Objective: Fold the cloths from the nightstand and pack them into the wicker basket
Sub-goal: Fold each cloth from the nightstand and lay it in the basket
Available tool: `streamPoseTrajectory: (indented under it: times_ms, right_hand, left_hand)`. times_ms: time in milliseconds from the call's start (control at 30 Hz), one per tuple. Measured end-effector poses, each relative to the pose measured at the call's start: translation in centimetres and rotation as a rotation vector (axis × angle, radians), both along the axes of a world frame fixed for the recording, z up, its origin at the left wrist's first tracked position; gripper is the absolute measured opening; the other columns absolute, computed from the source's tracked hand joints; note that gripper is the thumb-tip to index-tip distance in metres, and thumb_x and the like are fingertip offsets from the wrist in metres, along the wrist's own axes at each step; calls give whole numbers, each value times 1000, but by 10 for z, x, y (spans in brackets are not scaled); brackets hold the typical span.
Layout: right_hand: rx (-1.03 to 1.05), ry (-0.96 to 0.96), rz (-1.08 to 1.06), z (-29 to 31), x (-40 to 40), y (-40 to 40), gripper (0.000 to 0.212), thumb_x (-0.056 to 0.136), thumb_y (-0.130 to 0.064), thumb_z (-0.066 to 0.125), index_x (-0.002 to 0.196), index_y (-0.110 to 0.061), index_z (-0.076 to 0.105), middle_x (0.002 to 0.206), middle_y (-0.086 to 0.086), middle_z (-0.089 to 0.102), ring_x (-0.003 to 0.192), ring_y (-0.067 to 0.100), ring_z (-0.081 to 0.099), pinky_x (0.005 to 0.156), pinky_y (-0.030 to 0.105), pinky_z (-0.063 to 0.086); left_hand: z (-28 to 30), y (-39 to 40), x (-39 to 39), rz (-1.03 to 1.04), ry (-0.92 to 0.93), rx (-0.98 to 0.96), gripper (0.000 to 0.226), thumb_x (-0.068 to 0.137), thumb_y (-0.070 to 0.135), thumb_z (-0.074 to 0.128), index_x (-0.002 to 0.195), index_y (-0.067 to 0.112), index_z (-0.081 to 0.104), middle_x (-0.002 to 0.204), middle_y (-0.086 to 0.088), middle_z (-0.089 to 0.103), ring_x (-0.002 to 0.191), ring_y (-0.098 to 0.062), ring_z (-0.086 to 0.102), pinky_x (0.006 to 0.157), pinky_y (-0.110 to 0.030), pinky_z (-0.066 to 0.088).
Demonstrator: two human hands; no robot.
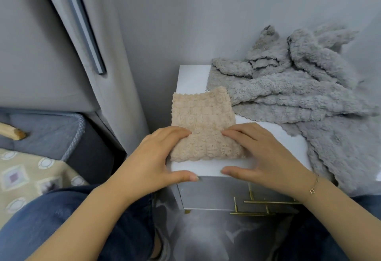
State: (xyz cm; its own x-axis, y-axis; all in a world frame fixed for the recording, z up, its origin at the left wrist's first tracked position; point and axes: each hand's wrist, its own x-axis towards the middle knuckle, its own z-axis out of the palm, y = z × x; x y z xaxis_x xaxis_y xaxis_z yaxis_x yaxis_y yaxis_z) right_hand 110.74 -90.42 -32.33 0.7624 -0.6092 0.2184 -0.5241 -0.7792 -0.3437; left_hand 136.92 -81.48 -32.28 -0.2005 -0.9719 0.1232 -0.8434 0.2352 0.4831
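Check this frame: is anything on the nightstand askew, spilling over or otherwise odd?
Yes. The crumpled pile of fluffy grey cloths spills over the right edge of the white nightstand top. The folded beige fluffy cloth lies slightly askew, its left edge overhanging. No wicker basket is in view.

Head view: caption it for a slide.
Both hands, left hand and right hand, press a folded beige cloth on the nightstand.

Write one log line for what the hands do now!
both hands press beige cloth | grey cloths unfolded | basket unseen

folded beige cloth beside rumpled grey cloths.
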Motion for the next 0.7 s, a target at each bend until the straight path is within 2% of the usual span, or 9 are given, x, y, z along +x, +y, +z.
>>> streamPoseTrajectory:
  times_ms: [67,167,300,400,500,600,700]
  right_hand:
    - [-26,-24,13,-1,-3,5,71,82,-68,54,133,-20,55,127,-10,52,118,6,45,101,21,33]
    - [-66,-25,51,-2,-9,15,68,81,-65,58,131,-19,56,125,-8,54,114,9,47,98,23,37]
    - [-57,-95,59,-8,-16,23,50,80,-44,65,124,-21,59,120,-12,58,109,7,50,95,20,38]
    - [-8,-193,11,-2,-16,23,41,78,-43,65,115,-25,66,103,-17,64,96,0,52,87,14,38]
    - [89,-313,-8,6,-13,24,32,76,-48,68,101,-27,71,88,-27,59,86,0,56,77,17,44]
    - [185,-338,-24,8,-8,21,36,74,-56,68,88,-23,73,89,-17,63,91,7,58,80,16,43]
    - [424,-366,-103,10,-4,17,36,68,-62,68,76,-28,73,87,-9,61,90,12,56,79,18,40]
  left_hand:
    - [-4,6,-6,-5,-21,-41,83,70,76,60,138,32,41,134,25,38,128,2,35,107,-24,30]
    - [-7,17,-15,-12,-98,-168,63,77,59,61,129,28,46,128,17,47,118,-5,45,100,-22,33]
    - [-8,31,-20,-1,-57,-256,40,79,37,62,118,30,54,115,18,57,102,-4,54,92,-27,40]
    - [-4,34,-18,19,54,-231,34,81,43,66,112,32,59,110,22,60,102,-3,58,89,-35,47]
    - [5,39,-16,83,279,-144,37,78,54,68,108,33,64,107,19,64,104,-6,61,89,-27,48]
    - [7,40,-14,173,390,-79,40,76,60,66,108,36,64,108,15,67,104,-13,62,89,-29,49]
    - [6,36,-16,218,471,-52,36,76,57,66,99,29,69,102,9,68,100,-14,63,86,-29,50]
